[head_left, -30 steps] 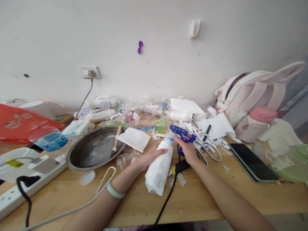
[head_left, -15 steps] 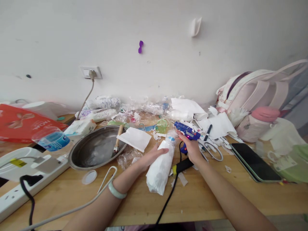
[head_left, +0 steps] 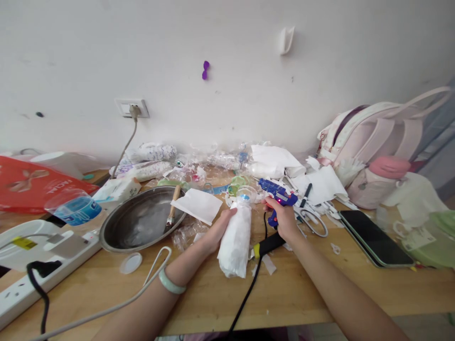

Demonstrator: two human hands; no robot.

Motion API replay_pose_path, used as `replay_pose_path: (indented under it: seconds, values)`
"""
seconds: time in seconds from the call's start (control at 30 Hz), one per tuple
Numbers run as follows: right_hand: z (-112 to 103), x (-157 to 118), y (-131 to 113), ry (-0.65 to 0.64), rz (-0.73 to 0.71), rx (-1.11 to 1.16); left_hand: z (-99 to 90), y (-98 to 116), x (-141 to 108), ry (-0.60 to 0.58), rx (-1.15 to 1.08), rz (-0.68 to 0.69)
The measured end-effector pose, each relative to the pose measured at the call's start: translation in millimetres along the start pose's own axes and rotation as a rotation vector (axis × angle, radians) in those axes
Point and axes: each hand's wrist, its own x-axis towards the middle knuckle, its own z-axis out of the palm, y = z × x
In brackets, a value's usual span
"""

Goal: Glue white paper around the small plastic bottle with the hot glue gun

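Observation:
A clear plastic bottle wrapped in white paper (head_left: 235,241) leans slightly in my left hand (head_left: 218,232), which is closed on its left side. The bottle's bare neck, with a light blue band, points away from me. My right hand (head_left: 284,220) is closed around the handle of a blue hot glue gun (head_left: 279,192), whose nozzle points left, beyond the bottle's neck. A small red light glows on the gun's body. The nozzle and bottle are apart. Under my right wrist lies a black and yellow tool handle (head_left: 266,245); its kind is unclear.
Left stand a metal basin (head_left: 106,237) with a brush (head_left: 173,208) across its rim and a white power strip (head_left: 21,293). Paper scraps, plastic bottles and scissors (head_left: 318,225) clutter the back. Right are a phone (head_left: 377,239), a pink-lidded container (head_left: 369,189) and a backpack (head_left: 377,132).
My left hand has turned the wrapped bottle more upright, its neck shifting left, away from the glue gun. My right hand and the gun have moved slightly right.

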Motion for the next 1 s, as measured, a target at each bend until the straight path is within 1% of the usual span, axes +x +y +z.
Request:
replay_pose_path:
  seconds: [0.1,0.2,0.33,0.47,0.53,0.6,0.67,0.73,0.8,0.87,1.0]
  values:
    - [0.8,-2.6,-2.8,-0.055,0.018,-0.023,2.5,2.6,-1.1,0.009,-0.079,-0.032]
    - [1.1,-4.8,-2.8,-0.078,0.021,-0.098,5.0,3.8,-1.0,0.003,-0.159,0.001]
    - [1.5,-5.2,0.5,-0.084,0.02,-0.184,6.6,4.2,-0.8,0.024,-0.226,0.044]
    - [0.9,-5.6,0.2,-0.128,0.004,-0.23,5.7,5.9,-1.7,0.001,-0.258,-0.01]
    - [0.7,-7.2,-2.8,-0.155,-0.031,-0.292,4.3,6.3,-1.5,-0.006,-0.269,-0.008]
    - [0.9,-9.6,-6.1,-0.182,-0.093,-0.335,2.5,6.3,-0.6,0.014,-0.267,0.061]
    - [1.3,-12.0,-8.1,-0.21,-0.154,-0.343,0.6,6.0,0.3,0.038,-0.246,0.173]
    - [1.4,-13.9,-8.4,-0.229,-0.184,-0.342,-0.7,6.2,0.6,0.048,-0.211,0.29]
    - [1.2,-15.2,-8.2,-0.239,-0.197,-0.343,-1.1,6.7,0.2,0.046,-0.174,0.38]
    - [0.7,-16.4,-8.6,-0.234,-0.188,-0.342,-0.7,7.3,-0.7,0.058,-0.141,0.425]
    - [0.4,-18.7,-11.6,-0.211,-0.167,-0.331,1.0,7.6,-2.4,0.076,-0.103,0.434]
